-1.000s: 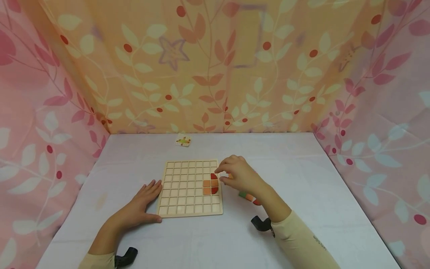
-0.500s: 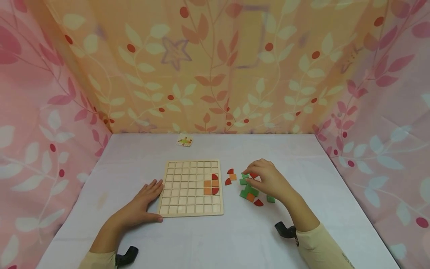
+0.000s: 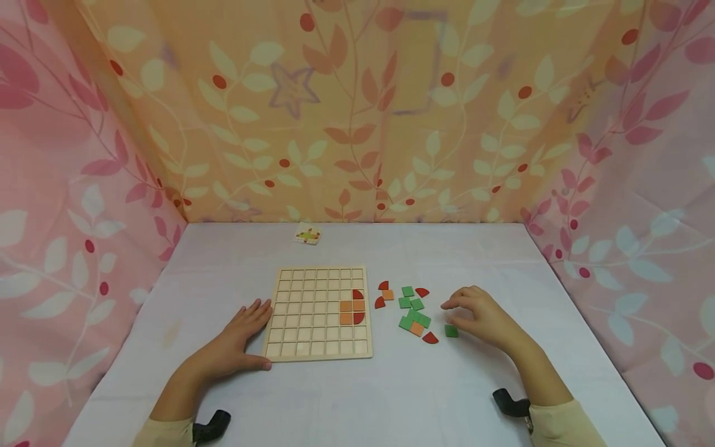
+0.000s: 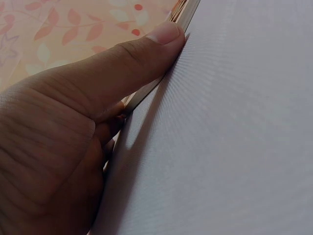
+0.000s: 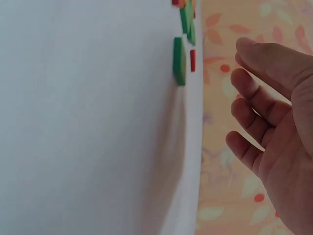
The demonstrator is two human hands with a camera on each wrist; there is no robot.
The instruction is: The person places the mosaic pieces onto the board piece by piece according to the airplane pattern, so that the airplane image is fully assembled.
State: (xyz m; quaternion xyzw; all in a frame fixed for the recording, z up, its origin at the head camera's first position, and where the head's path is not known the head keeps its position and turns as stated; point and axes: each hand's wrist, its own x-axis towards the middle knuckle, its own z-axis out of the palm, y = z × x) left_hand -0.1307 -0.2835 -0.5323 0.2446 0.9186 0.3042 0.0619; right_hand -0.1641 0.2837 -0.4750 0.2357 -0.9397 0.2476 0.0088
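Observation:
A wooden grid board (image 3: 313, 341) lies on the table, its right side holding orange square tiles (image 3: 346, 318) and two red quarter-round tiles (image 3: 358, 318). My left hand (image 3: 237, 338) rests against the board's left edge, fingers spread; in the left wrist view the thumb (image 4: 146, 51) touches the board's side. To the right of the loose tiles hovers my right hand (image 3: 485, 318), fingers loosely bent and holding nothing. A lone green square tile (image 3: 451, 331) lies just under its thumb side, and that green tile (image 5: 179, 61) also appears in the right wrist view, apart from the fingers.
Between board and right hand lie several green tiles (image 3: 416, 304), loose orange tiles (image 3: 388, 295) and red quarter-round tiles (image 3: 430, 338). A small patterned card (image 3: 308, 234) lies near the table's back edge. Patterned cloth (image 3: 357, 124) hangs behind and on both sides.
My right hand has moved from the board's right edge rightward across the loose tiles, uncovering them. My left hand has stayed at the board's left edge.

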